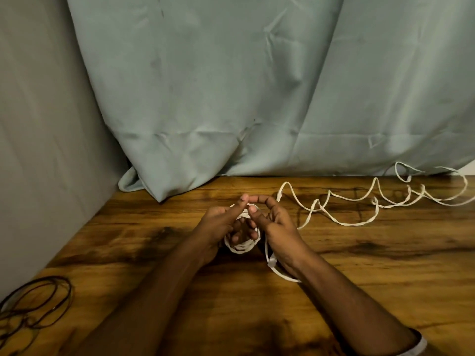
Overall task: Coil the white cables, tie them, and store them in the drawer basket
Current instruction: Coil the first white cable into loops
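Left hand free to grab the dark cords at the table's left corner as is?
Probably not yet. The left hand is holding the white cable coil with the right hand. The table between it and the dark cords looks bare, so only the coil ties it up.

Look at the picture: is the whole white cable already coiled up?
No: the white cable trails in loose loops across the table, right of both hands.
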Demonstrator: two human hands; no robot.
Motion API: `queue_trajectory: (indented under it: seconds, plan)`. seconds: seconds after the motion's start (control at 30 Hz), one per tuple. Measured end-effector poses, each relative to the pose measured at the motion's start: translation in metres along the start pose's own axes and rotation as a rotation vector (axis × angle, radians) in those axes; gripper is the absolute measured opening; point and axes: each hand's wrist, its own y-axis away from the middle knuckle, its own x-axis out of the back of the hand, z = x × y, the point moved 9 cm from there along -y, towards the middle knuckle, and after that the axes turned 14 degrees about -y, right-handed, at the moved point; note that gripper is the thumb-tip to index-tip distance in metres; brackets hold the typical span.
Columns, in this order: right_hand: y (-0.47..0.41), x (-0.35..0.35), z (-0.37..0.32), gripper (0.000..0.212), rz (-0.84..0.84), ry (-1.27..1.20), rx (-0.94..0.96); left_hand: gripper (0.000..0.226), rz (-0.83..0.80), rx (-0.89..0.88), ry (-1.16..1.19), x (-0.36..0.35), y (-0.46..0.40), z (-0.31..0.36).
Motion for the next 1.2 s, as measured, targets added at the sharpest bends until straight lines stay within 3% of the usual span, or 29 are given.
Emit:
queue_trajectory:
  seconds: [0.1, 0.2, 0.37, 0.47, 0.7, 0.9, 1.0, 1.13, 1.2]
  plan:
    - [0.001, 0.005, -0.001, 0.025, 0.027, 0.001, -0.015, 0.058, -0.159, 0.030, 0.039, -0.011, 0.003, -0.001]
    - [0.003, 0.006, -0.009, 0.023, 0.036, 0.031, 0.025, 0.053, -0.210, 0.008, 0.026, -0.014, 0.008, 0.005]
    - [0.005, -0.003, -0.021, 0.016, -0.022, 0.155, 0.135, 0.061, -0.114, -0.041, -0.004, -0.009, 0.003, 0.008]
    - [0.007, -0.004, -0.020, 0.015, -0.033, 0.238, 0.157, 0.053, -0.050, -0.056, -0.011, -0.007, 0.003, 0.007]
    - [0.006, 0.010, -0.030, 0.016, 0.086, 0.375, 0.299, 0.051, 0.058, -0.015, 0.088, -0.001, -0.002, 0.002]
    - [0.005, 0.005, -0.028, 0.017, 0.061, 0.324, 0.262, 0.042, 0.044, -0.043, 0.155, -0.001, 0.000, 0.002]
    - [0.004, 0.000, -0.016, 0.024, 0.005, 0.261, 0.147, 0.042, 0.050, -0.086, 0.144, 0.000, 0.001, 0.004]
    - [0.011, -0.017, -0.006, 0.025, -0.133, 0.282, 0.070, 0.039, 0.215, -0.038, 0.172, 0.015, -0.001, -0.005]
    - [0.008, -0.014, -0.006, 0.026, -0.095, 0.381, 0.106, 0.043, 0.233, -0.029, 0.165, 0.015, -0.004, -0.007]
